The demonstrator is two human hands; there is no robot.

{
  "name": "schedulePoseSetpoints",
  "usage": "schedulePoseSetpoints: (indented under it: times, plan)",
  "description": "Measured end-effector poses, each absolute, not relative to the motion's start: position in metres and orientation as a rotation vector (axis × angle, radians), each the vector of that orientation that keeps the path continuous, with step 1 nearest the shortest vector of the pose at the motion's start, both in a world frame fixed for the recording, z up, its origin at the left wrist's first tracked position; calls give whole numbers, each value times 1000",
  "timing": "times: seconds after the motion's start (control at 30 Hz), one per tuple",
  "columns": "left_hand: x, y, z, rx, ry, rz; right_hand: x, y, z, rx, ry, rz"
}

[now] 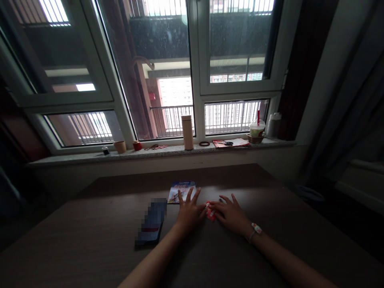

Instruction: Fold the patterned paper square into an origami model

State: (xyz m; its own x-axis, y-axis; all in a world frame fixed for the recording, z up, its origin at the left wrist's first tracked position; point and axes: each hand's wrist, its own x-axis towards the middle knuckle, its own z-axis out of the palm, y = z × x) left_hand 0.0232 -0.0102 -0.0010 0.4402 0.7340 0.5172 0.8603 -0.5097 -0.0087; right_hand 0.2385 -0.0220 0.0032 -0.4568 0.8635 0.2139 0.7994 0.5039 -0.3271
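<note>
Between my hands is a small red-and-white piece [211, 215], perhaps folded paper; its exact kind is too small to make out. My left hand [189, 212] pinches its left edge with thumb and forefinger, the other fingers spread away over the table. From the other side my right hand [233, 215], with a white charm bracelet [256, 229] at the wrist, grips the piece with thumb and forefinger, its remaining fingers raised. A colourful printed booklet [177, 193] lies just beyond my left hand, partly covered by its fingers.
A dark phone-like object [152, 224], partly pixelated, lies left of my left forearm on the brown table [105, 216]. Along the windowsill [165, 152] stand a beige bottle [187, 134], a paper cup [120, 147], red papers with scissors [228, 143] and a drink cup [257, 130].
</note>
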Motion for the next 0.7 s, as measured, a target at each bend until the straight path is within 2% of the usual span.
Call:
schedulePoseSetpoints:
  times: [0.23,0.7]
  plan:
    - [19,-8,-5,-2379,-1143,-776,239,-23,2,-1376,-2381,226]
    - [17,-18,6,-2503,-1136,-811,240,-23,-2,-1379,-2362,253]
